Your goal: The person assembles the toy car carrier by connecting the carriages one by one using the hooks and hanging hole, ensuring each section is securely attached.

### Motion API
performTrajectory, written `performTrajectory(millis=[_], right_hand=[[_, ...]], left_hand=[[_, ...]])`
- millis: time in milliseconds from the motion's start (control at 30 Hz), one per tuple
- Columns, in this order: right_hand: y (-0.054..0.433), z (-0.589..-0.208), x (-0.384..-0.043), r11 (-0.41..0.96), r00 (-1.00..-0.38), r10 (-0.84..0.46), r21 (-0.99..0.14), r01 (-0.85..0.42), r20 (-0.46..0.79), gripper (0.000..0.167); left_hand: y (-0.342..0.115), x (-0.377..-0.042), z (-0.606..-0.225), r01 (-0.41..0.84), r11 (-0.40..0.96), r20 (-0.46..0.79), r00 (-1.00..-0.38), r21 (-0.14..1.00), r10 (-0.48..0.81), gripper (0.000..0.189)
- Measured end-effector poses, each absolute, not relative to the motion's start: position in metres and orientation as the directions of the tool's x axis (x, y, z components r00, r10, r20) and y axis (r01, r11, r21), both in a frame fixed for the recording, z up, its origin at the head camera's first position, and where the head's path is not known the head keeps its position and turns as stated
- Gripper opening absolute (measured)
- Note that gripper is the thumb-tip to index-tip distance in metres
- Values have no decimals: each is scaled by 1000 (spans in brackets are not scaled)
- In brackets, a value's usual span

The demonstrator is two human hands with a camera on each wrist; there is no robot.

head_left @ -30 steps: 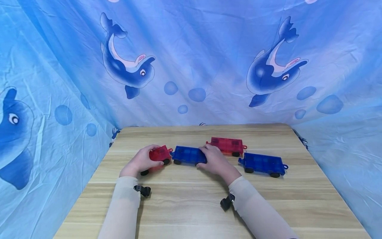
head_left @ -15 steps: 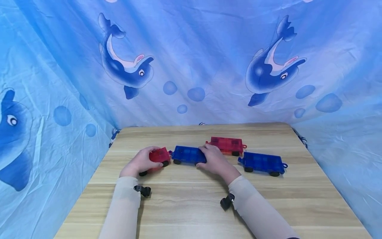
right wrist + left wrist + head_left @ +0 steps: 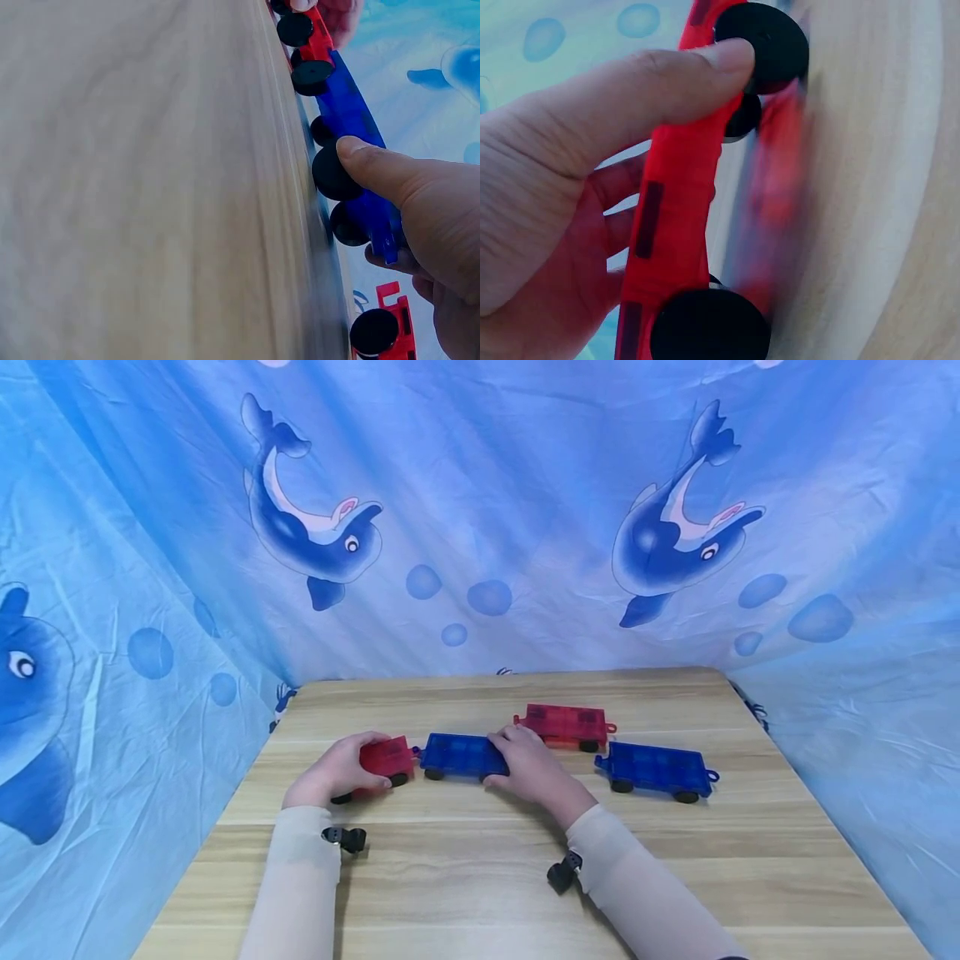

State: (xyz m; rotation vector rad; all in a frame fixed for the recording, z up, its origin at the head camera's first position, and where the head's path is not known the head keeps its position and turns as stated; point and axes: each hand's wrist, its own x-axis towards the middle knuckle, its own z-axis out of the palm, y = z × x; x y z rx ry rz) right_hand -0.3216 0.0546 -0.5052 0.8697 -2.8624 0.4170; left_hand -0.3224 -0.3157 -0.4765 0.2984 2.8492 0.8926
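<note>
Clearly, we have a left hand [image 3: 337, 770] curled round a red wagon [image 3: 388, 758], its thumb against a smooth, disc-shaped black wheel [image 3: 778, 51] and the other fingers behind the far side. We see glossy, translucent plastic, with dark oblong insets [image 3: 649, 219] along its flank. Our right hand [image 3: 531, 768] grips the far end of a blue wagon [image 3: 457, 754], thumb on a wheel, a finger showing beyond. Between the hands the slim end pieces of these two wagons meet; we cannot tell whether they are hooked.

Just behind the right hand we find a second red wagon [image 3: 570, 725], oblong and see-through, with a rounded loop at its right end. Near it, to our right, stands a second blue wagon [image 3: 660, 768], flat-topped, also with a loop. All four rest on a tabletop [image 3: 450, 877] of pale, streaky wood grain, before creased blue cloth [image 3: 465, 468] printed with curving dolphins.
</note>
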Motion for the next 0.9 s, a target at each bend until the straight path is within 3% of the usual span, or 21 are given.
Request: performTrajectory(millis=[600, 900], right_hand=[[51, -502, -317, 773, -831, -525, -305, -557, 186, 87], [68, -487, -316, 725, -855, -491, -464, -508, 168, 89]], left_hand=[[-319, -318, -473, 153, 782, -93, -961, 605, 259, 85], [-320, -317, -469, 187, 776, -13, -970, 603, 244, 100]])
